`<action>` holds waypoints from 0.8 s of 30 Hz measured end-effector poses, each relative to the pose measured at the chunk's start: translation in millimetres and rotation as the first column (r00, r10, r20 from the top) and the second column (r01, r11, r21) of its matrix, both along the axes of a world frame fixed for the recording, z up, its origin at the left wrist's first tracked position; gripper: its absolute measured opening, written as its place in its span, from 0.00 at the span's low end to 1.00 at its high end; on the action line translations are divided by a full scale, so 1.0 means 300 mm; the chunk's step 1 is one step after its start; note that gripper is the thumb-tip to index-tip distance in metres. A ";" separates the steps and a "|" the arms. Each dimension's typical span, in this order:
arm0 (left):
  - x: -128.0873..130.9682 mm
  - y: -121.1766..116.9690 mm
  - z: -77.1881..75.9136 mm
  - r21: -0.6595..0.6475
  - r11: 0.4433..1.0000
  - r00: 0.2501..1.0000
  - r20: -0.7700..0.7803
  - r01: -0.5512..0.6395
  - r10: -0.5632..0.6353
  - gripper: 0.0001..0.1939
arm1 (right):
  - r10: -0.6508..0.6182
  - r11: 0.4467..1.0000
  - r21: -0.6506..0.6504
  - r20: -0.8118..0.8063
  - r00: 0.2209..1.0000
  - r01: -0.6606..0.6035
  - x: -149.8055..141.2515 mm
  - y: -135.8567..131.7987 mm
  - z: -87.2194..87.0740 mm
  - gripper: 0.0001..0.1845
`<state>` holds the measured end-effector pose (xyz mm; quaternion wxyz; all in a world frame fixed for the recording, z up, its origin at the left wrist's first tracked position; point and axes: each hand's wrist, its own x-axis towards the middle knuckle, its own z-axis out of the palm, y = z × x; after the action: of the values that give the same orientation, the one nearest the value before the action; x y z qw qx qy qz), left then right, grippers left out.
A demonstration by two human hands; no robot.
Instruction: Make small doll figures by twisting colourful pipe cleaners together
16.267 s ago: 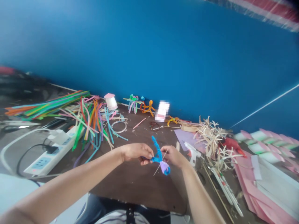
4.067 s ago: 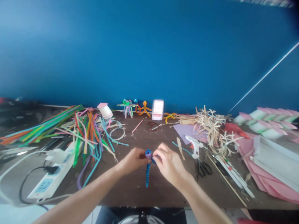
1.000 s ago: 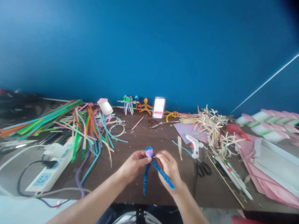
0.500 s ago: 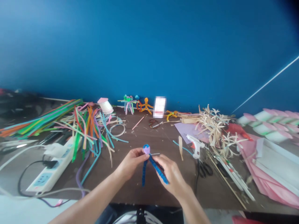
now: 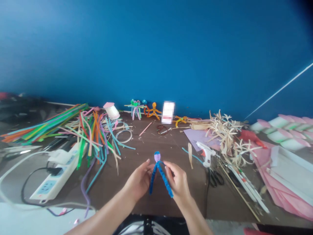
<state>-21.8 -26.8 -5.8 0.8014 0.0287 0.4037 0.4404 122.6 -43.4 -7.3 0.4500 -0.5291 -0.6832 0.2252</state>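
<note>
A small pipe-cleaner figure point(image 5: 157, 157) stands upright between my hands, above the front middle of the table. Its upper part is wound in lilac with a blue top, and two fuzzy blue legs point(image 5: 165, 181) hang down, spread apart. My right hand point(image 5: 179, 179) pinches it at the right, just below the lilac part, with thumb and forefinger. At the other side, my left hand point(image 5: 139, 181) has its thumb raised off the figure and its fingers loosely reaching behind the left leg. Whether those fingers touch the leg is hard to see.
Loose coloured pipe cleaners point(image 5: 93, 133) and a power strip point(image 5: 52, 182) with plugs lie left. To the right are a glue gun point(image 5: 206, 153), black scissors point(image 5: 215, 178), pale dried strips point(image 5: 223, 129) and a white tray point(image 5: 290, 173). Finished orange figures point(image 5: 154, 111) stand by the blue wall.
My left thumb has come off the figure and the left hand has loosened. The figure now shows more upright, its lilac part uncovered. A thin silvery piece near my right fingers no longer shows.
</note>
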 end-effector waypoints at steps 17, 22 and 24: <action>0.043 -0.038 0.034 0.170 0.984 0.988 0.136 0.044 -0.067 0.07 | 0.060 0.997 0.045 0.095 0.994 -0.064 0.002 -0.030 0.006 0.16; 0.032 -0.010 0.029 0.293 0.953 0.979 -0.205 0.073 -0.012 0.09 | 0.129 0.991 0.023 0.150 0.980 -0.134 -0.004 -0.028 0.023 0.20; 0.029 -0.004 0.026 0.320 0.944 0.967 -0.255 0.084 0.000 0.11 | 0.144 0.989 0.015 0.149 0.978 -0.148 -0.007 -0.028 0.030 0.21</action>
<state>-13.1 -28.0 2.0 0.7371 0.2261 0.4221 0.4769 120.5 -51.8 1.8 0.3874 -0.4868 -0.7544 0.2092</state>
